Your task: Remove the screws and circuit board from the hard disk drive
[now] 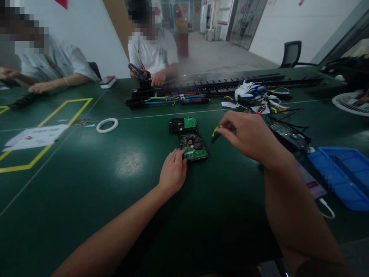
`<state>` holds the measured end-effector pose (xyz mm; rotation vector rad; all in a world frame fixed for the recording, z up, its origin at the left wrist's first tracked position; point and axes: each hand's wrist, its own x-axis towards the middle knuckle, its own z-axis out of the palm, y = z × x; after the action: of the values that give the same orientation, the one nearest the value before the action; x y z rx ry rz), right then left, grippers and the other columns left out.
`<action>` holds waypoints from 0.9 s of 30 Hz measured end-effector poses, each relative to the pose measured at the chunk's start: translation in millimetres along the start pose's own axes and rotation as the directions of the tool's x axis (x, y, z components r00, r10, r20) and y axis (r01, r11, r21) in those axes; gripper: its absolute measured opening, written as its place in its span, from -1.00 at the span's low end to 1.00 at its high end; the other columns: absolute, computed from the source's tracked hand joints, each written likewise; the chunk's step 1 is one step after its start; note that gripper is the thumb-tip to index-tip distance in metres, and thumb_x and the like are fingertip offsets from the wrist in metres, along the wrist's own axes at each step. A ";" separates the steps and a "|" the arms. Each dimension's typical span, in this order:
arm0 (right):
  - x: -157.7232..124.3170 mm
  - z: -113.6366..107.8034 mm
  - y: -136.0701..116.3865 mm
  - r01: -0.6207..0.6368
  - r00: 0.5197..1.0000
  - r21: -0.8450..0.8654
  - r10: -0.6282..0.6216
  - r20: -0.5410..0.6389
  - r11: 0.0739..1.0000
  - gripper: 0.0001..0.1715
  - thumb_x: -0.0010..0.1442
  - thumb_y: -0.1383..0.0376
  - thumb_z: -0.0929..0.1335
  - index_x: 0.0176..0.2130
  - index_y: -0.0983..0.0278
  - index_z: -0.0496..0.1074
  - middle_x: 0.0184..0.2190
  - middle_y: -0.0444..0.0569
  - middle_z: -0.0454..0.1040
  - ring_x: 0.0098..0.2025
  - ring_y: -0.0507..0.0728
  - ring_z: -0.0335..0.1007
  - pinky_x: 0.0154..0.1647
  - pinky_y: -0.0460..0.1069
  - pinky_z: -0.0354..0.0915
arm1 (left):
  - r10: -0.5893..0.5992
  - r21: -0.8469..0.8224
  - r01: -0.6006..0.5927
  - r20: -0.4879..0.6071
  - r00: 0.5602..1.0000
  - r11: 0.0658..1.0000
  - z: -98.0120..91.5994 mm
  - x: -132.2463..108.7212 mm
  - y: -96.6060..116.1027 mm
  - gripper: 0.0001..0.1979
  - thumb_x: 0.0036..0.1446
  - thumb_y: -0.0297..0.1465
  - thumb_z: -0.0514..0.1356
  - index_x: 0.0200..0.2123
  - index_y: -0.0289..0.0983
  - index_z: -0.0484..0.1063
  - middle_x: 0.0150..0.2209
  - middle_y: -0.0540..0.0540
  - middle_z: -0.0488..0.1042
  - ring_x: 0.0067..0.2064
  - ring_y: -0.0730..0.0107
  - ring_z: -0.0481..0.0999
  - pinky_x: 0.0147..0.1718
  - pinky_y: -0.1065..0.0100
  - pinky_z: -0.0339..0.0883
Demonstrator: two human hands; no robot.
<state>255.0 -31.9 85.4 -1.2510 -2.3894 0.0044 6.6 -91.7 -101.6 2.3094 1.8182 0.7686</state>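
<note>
A hard drive (193, 142) lies on the green table with its green circuit board facing up. My left hand (173, 171) is closed about the drive's left front corner, fingertips at the board's edge. In the fingers of my right hand (245, 132) is a screwdriver (215, 135) with a yellow and dark handle. It tilts down to the left, and its tip is at the right edge of the drive; whether it sits in a screw I cannot tell. A second hard drive (176, 125), black with a smaller green board, lies just behind the first.
A white ring (107, 125) lies to the left. Behind are black strips with coloured wires (173, 99) and blue-white gloves (250, 90). On the right are another circuit-board device (288, 134) and a blue tray (343, 177). Two people sit across the table, one holding a power tool.
</note>
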 end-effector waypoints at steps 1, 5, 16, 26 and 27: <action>-0.7 -0.7 -0.1 0.002 1.000 0.008 -0.002 0.002 1.000 -0.94 0.32 0.26 0.42 -0.19 0.20 0.51 -0.30 0.01 0.62 -0.26 0.24 0.53 -0.21 0.11 0.29 | -0.002 0.000 0.002 0.000 1.000 1.000 -0.1 0.2 0.2 -0.59 0.49 -0.35 -0.03 0.29 -0.39 0.28 0.29 -0.37 0.43 0.39 -0.05 0.36 0.39 -0.11 0.25; -2.5 -3.7 0.2 0.027 0.999 0.006 -0.027 0.021 1.000 -0.93 0.32 0.23 0.42 -0.21 0.17 0.53 -0.28 0.01 0.63 -0.25 0.25 0.53 -0.22 0.12 0.30 | -0.013 -0.005 0.013 -0.003 1.000 1.000 -1.5 1.3 2.1 -0.59 0.49 -0.35 -0.03 0.29 -0.36 0.29 0.28 -0.35 0.44 0.39 -0.02 0.36 0.39 -0.11 0.24; -3.4 -5.6 -3.8 0.065 0.997 -0.063 -0.062 0.049 0.996 -0.80 0.29 0.35 0.36 -0.13 0.19 0.59 -0.24 0.02 0.62 -0.22 0.25 0.50 -0.17 0.12 0.27 | -0.005 -0.007 0.005 0.002 1.000 1.000 -2.1 1.9 1.4 -0.59 0.50 -0.33 -0.04 0.29 -0.35 0.29 0.28 -0.33 0.45 0.39 -0.02 0.36 0.38 -0.13 0.25; -0.9 -2.5 -3.4 0.081 0.997 -0.041 -0.080 0.008 0.996 -0.90 0.28 0.31 0.40 -0.17 0.20 0.53 -0.26 0.02 0.60 -0.23 0.25 0.48 -0.17 0.11 0.27 | 0.009 -0.018 -0.010 -0.031 0.999 1.000 -1.6 1.7 1.7 -0.62 0.48 -0.37 -0.01 0.27 -0.29 0.29 0.26 -0.30 0.47 0.37 -0.04 0.39 0.36 -0.14 0.29; -0.8 -2.3 -3.2 0.079 0.997 -0.033 -0.079 0.010 0.996 -0.88 0.28 0.32 0.40 -0.15 0.20 0.52 -0.24 0.03 0.60 -0.22 0.25 0.48 -0.16 0.11 0.28 | 0.008 -0.019 -0.008 -0.032 0.999 1.000 -1.5 1.7 1.6 -0.62 0.48 -0.37 0.00 0.27 -0.29 0.29 0.26 -0.31 0.47 0.37 -0.04 0.39 0.36 -0.15 0.29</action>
<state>253.8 -34.9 87.9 -1.1726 -2.4539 -0.0543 7.6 -90.9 -99.2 2.3072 1.8069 0.8246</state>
